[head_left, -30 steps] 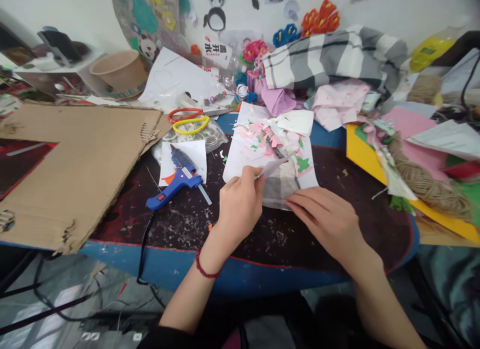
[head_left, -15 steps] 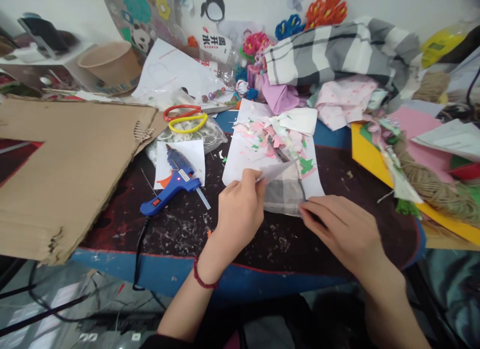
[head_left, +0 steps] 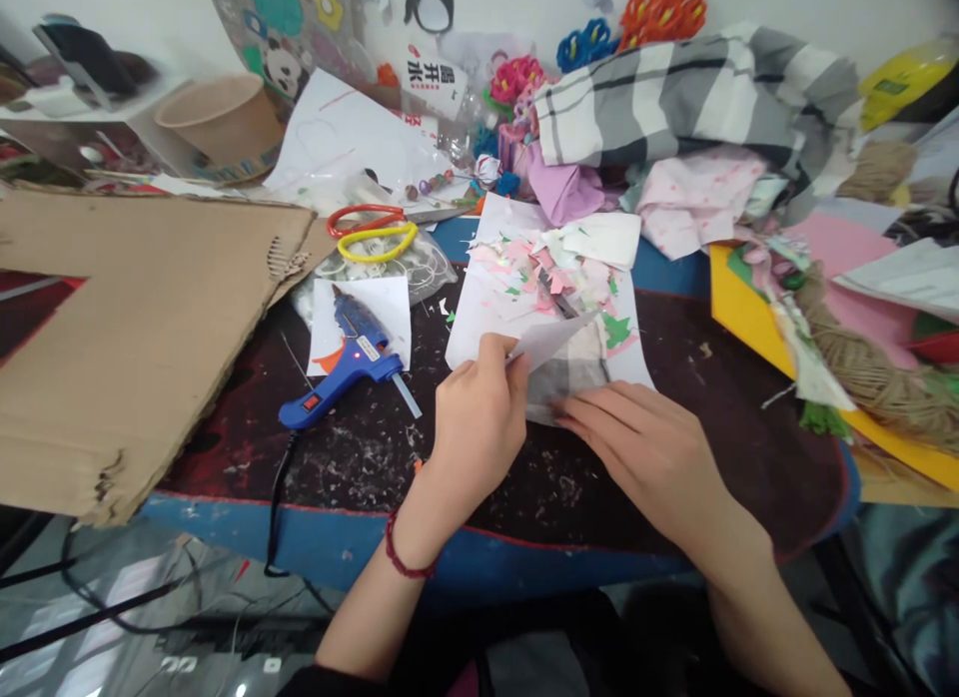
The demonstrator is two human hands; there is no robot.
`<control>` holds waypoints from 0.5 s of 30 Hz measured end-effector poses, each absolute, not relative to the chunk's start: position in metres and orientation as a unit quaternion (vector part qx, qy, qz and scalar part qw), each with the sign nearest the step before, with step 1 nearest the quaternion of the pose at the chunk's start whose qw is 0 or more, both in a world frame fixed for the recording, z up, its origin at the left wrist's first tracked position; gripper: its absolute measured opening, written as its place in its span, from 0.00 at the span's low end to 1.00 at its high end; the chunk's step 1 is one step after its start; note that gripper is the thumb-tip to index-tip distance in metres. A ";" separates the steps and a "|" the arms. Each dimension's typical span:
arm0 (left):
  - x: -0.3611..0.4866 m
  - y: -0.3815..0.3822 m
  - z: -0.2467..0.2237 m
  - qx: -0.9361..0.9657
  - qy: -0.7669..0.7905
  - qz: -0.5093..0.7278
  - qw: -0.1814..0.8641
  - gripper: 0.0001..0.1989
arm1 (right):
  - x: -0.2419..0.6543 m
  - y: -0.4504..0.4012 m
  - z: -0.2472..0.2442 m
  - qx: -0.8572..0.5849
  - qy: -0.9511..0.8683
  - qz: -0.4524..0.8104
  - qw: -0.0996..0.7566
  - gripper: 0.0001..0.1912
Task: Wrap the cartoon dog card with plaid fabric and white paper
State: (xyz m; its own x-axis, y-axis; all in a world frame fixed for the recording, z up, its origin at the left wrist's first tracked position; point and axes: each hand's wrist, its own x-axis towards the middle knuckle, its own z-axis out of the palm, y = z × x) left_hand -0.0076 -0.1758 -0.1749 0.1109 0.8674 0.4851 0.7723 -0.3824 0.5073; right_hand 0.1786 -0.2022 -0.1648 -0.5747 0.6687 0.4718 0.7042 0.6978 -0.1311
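Observation:
My left hand [head_left: 479, 412] is closed, pinching a small piece of white paper [head_left: 550, 341] that is raised at an angle. Under it lies a grey-and-white checked cloth [head_left: 585, 365]. My right hand [head_left: 648, 452] rests palm down, its stretched fingers flat on the cloth's near edge and hiding part of it. Both hands are at the near side of a white sheet [head_left: 479, 318], which is strewn with pink, green and white paper scraps [head_left: 554, 276]. A folded white piece [head_left: 605, 240] lies at the sheet's far right corner.
A blue glue gun [head_left: 352, 357], its light lit, lies on a paper square left of my hands. Scissors with red and yellow handles [head_left: 377, 245] lie behind it. Cardboard [head_left: 142, 308] covers the left side; checked fabric [head_left: 674, 103] and twine [head_left: 854, 362] are piled back and right.
My right hand has slid left along the near edge of the checked cloth, its fingers now lying on it. The left hand keeps its pinch on the paper, almost unmoved.

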 end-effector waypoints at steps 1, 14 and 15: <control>-0.008 -0.176 -0.175 0.743 0.552 0.372 0.065 0.02 | 0.177 -0.201 -0.164 -0.382 -0.891 -0.046 0.241 0.08; -0.008 -0.176 -0.174 0.750 0.552 0.361 0.047 0.02 | 0.209 -0.220 -0.172 -0.471 -0.831 -0.066 0.289 0.07; -0.008 -0.176 -0.174 0.749 0.552 0.363 0.045 0.02 | 0.216 -0.224 -0.173 -0.505 -0.808 -0.064 0.297 0.06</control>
